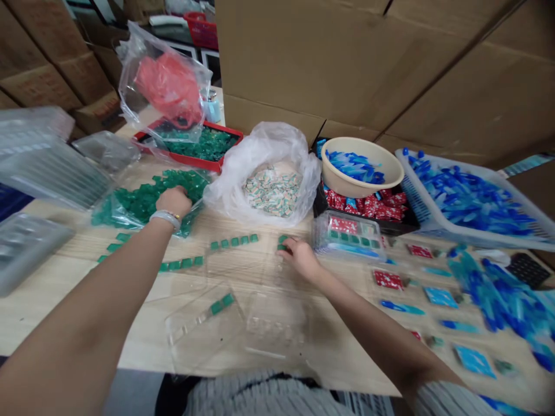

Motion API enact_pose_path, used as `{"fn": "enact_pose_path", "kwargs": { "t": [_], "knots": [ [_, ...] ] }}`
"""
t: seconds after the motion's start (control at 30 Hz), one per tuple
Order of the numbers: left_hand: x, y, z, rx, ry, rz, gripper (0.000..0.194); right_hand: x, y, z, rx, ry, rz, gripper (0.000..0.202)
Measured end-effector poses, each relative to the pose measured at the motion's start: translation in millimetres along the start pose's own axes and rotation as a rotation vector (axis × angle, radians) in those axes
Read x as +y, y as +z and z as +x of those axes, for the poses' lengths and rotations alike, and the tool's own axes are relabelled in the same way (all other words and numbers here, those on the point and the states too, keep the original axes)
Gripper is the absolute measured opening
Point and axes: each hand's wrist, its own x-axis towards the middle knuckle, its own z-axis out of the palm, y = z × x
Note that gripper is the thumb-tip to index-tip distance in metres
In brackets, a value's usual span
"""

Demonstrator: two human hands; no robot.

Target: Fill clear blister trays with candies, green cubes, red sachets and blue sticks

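One green piece [281,247] is in your nearly closed right hand [300,257], so place it straight; of your left hand [174,202], I cannot tell the grip.

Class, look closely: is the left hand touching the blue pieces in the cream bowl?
No, the left hand is at the pile of green pieces.

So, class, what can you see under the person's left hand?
Under the left hand is a heap of green pieces, spreading out to both sides. The pieces directly beneath are covered, so whether it grips any cannot be seen.
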Motion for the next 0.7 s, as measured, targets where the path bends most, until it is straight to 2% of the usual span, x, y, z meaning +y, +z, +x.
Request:
{"fn": "enact_pose_path", "kwargs": {
  "t": [0.1, 0.2, 0.3, 0.37, 0.47, 0.57, 0.63, 0.7],
  "knots": [
    [0, -2.2, 0, 0.032, -0.046, -0.015, 0.027, -1, -8, -5, 0.077, 0.022, 0.146, 0.013],
    [-4, -7.4, 5, 0.010, -0.040, -0.125, 0.022, -18, -20, -6, 0.210, -0.018, 0.242, 0.014],
    [-16, -19.2, 7, 0.029, -0.063, -0.324, 0.026, -53, -29, 15, 0.299, -0.153, 0.349, 0.016],
    [-25, -30.5, 2, 0.010, -0.079, -0.494, 0.034, -86, -29, 47, 0.314, -0.255, 0.416, 0.016],
    [-37, -46.9, -14, -0.135, -0.098, -0.825, 0.031, -140, -17, 110, 0.239, -0.371, 0.576, 0.020],
    [-38, -54.3, -32, -0.369, -0.118, -1.287, 0.019, -184, 6, 162, 0.014, -0.307, 0.870, 0.029],
    [-35, -52.3, -41, -0.462, -0.118, -1.479, 0.011, -200, 21, 180, -0.146, -0.256, 1.032, 0.033],
    [-31, -46.9, -45, -0.499, -0.126, -1.547, 0.007, -203, 33, 187, -0.195, -0.245, 1.080, 0.032]
  ]
}}
